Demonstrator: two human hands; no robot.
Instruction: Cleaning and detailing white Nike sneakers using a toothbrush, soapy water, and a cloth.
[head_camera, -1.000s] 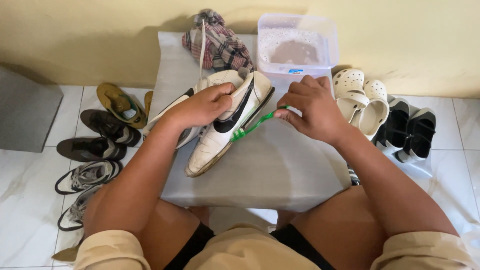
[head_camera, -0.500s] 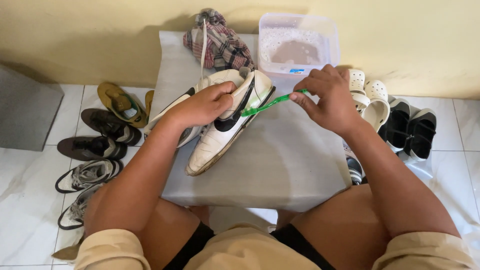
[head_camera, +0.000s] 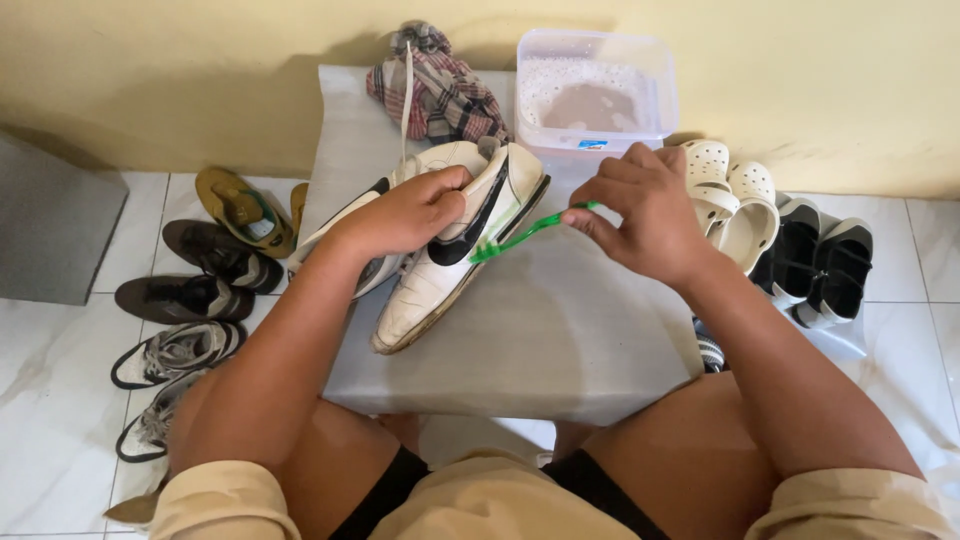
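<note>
A white sneaker with a black side mark (head_camera: 455, 260) lies tilted on the grey low table (head_camera: 560, 340), its toe toward me. My left hand (head_camera: 405, 210) grips its upper from the left side. A second white sneaker (head_camera: 350, 215) lies under and behind that hand. My right hand (head_camera: 645, 210) pinches a green toothbrush (head_camera: 520, 236) whose bristle end touches the black mark on the shoe's side.
A clear plastic tub of foamy water (head_camera: 597, 95) and a plaid cloth (head_camera: 440, 90) sit at the table's far end by the yellow wall. Several shoes (head_camera: 190, 300) lie on the tiled floor left; white clogs (head_camera: 730, 195) and black shoes (head_camera: 815, 255) at right.
My right hand has moved right and away from the shoe, drawing the green toothbrush outward so only its head touches the sneaker's side. The left hand keeps its hold.
</note>
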